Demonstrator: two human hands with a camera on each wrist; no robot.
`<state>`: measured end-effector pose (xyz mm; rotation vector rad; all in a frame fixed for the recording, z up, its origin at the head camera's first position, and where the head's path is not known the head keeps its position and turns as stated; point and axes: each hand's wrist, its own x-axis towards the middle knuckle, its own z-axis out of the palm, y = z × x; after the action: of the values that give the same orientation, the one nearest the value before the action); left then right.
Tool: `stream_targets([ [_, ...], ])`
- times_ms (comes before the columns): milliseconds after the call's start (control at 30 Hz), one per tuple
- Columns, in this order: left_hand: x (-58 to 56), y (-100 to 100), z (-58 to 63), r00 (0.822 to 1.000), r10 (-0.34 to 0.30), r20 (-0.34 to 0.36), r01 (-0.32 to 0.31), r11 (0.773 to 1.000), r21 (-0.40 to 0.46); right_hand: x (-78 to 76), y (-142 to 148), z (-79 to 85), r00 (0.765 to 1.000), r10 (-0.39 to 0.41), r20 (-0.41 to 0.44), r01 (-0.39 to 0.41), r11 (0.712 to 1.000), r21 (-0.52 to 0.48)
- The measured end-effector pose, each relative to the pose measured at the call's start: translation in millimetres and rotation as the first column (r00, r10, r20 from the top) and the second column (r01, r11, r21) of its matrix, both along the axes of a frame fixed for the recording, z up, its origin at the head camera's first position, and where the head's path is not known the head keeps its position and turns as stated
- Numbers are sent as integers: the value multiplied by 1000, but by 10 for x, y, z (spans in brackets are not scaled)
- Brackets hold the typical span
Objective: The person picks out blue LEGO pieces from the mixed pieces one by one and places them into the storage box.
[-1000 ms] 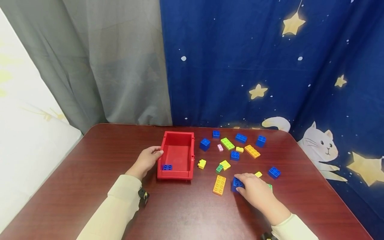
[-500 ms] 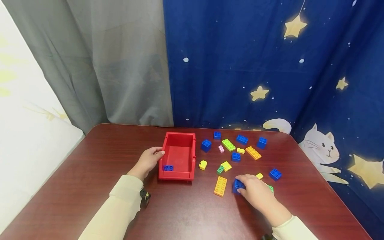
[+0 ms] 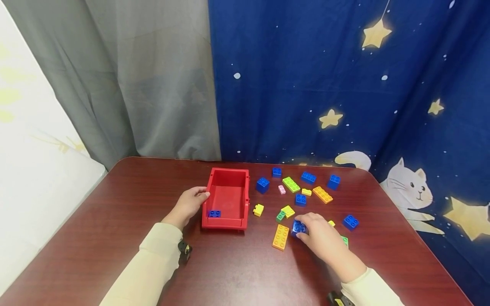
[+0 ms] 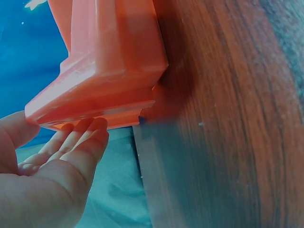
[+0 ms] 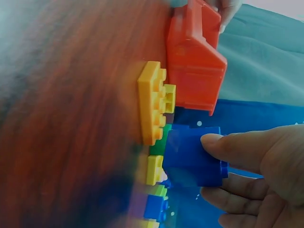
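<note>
My left hand [image 3: 186, 207] grips the left rim of a red plastic bin [image 3: 225, 223]. In the left wrist view the thumb and fingers [image 4: 90, 137] lie on either side of the bin's edge. A low blue toy brick [image 3: 214, 213] sits inside, near the front left corner. On the right, my right hand [image 3: 323, 240] pinches a blue building brick [image 5: 192, 154] between thumb and fingers. The right wrist view shows it beyond an orange eight-stud brick [image 5: 151, 104], overlapping a green brick. Part of the held brick is hidden by the thumb.
Loose bricks lie across the table's right half, among them a yellow brick [image 3: 258, 210], a lime brick [image 3: 291, 184], an orange brick [image 3: 323, 194], a pink brick [image 3: 282, 189] and a blue brick [image 3: 350, 222]. Curtains [image 3: 287, 85] hang behind the table [image 3: 153, 182].
The blue brick in my right hand has moved slightly left and away from me, off its earlier spot. My left hand and the red bin have kept their place.
</note>
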<state>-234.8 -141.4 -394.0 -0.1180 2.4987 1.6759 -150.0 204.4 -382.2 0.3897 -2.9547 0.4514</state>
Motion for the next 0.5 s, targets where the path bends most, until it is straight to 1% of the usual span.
stream_targets([
  [133,1,-7,-6,1000,3,-1,-3,1000,1,-29,-58,69,1000,0,-19,-1,1000,-16],
  [233,2,-9,-8,1000,4,4,-4,1000,1,-59,-105,111,998,5,-58,-7,1000,-28],
  [400,14,0,5,1000,7,2,-7,1000,-4,-121,-212,183,991,44,-130,-51,998,-49],
  [500,11,1,1,1000,6,0,-6,1000,-9,-149,-300,232,988,66,-139,-75,995,-66],
])
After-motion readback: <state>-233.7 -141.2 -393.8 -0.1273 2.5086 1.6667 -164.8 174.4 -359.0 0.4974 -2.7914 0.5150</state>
